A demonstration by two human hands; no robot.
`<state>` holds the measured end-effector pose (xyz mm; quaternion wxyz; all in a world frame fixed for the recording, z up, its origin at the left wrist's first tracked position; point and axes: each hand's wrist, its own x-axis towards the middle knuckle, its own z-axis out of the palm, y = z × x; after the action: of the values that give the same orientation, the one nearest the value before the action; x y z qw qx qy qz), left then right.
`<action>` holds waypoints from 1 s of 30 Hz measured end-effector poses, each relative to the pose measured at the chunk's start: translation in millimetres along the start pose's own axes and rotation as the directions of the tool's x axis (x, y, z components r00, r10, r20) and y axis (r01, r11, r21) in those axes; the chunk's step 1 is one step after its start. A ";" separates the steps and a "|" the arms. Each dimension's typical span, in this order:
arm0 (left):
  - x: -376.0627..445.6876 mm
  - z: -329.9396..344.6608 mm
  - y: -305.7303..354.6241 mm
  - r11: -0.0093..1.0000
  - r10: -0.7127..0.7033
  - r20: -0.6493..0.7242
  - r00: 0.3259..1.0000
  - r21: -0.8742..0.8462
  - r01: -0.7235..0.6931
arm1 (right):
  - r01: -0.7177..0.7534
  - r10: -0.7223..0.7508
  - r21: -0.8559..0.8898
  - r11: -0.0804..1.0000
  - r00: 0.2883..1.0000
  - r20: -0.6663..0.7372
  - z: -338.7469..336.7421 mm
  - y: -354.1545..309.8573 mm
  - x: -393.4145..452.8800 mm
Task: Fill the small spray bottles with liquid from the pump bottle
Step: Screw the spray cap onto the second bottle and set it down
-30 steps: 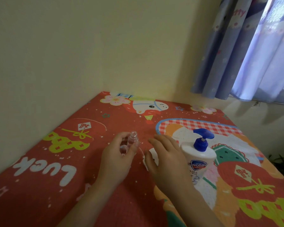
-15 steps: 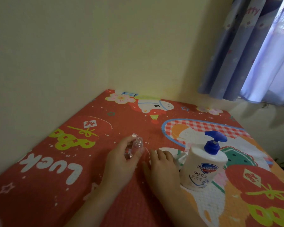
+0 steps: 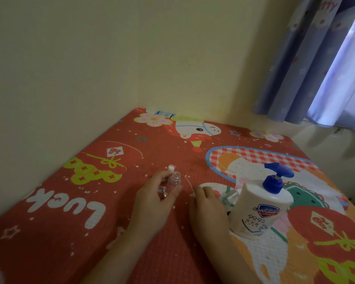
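One small clear plastic spray bottle (image 3: pixel 171 183) stands upright, gripped in the left hand (image 3: pixel 155 198); the white, blue-topped pump bottle (image 3: pixel 261 203) stands frame-right, beside the right hand (image 3: pixel 208 208), whose fingers rest loosely curled on the worktop.

There is one view only, from a wide-angle camera on the person's head. It looks forward and down from the near edge of the table (image 3: pixel 49 232) toward its far corner, where two walls (image 3: pixel 90 58) meet. It sits close above both forearms, which enter from the bottom edge. The table's right edge runs off frame at the right, below a curtain (image 3: pixel 326 68) in the upper right.
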<state>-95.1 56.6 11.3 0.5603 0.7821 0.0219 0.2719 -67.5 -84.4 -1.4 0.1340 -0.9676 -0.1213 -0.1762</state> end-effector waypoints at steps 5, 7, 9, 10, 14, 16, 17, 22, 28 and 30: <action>0.7 0.0 -1.6 1.000 -0.006 0.005 1.000 -0.011 0.006 | -0.042 0.079 0.298 0.954 0.991 -0.112 -25.3 -4.7 -0.4; 1.1 0.0 -2.1 1.000 -0.005 0.008 1.000 -0.007 0.005 | -0.050 0.126 0.389 0.920 0.977 -0.173 -32.0 -6.3 -0.3; 1.4 0.5 -3.7 1.000 0.001 0.007 1.000 0.003 -0.001 | -0.069 0.188 0.484 0.872 0.961 -0.202 -39.2 -7.3 1.5; 1.5 0.7 -4.3 1.000 0.001 0.009 1.000 0.005 -0.001 | -0.064 0.208 0.535 0.843 0.955 -0.213 -43.1 -7.5 2.3; 2.3 1.0 -6.7 1.000 0.006 0.011 1.000 0.025 -0.006 | 0.067 0.170 0.610 0.790 0.931 -0.323 -59.7 -9.0 4.4; 2.0 1.0 -7.5 1.000 0.007 0.015 1.000 0.028 -0.007 | 0.135 0.111 0.571 0.810 0.920 -0.375 -67.1 -8.4 6.6; 1.9 0.6 -7.8 1.000 0.007 0.013 1.000 0.027 -0.007 | 0.170 0.072 0.543 0.822 0.915 -0.396 -70.3 -7.2 7.8; 2.5 0.3 -10.5 1.000 0.003 0.003 1.000 0.023 -0.004 | 0.248 -0.076 0.449 0.859 0.927 -0.367 -86.9 2.0 13.4; 2.7 1.4 -13.2 0.999 0.005 0.011 1.000 0.037 -0.006 | 0.246 -0.149 0.406 0.880 0.955 -0.257 -94.6 3.9 12.9; 2.3 0.9 -13.3 0.999 0.008 0.028 1.000 0.049 -0.010 | 0.245 -0.154 0.396 0.885 0.957 -0.248 -95.1 3.7 12.4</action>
<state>-89.1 61.5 0.2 0.5400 0.7993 0.0172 0.2630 -84.5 -114.3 88.2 0.3334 -0.8738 -0.2410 -0.2593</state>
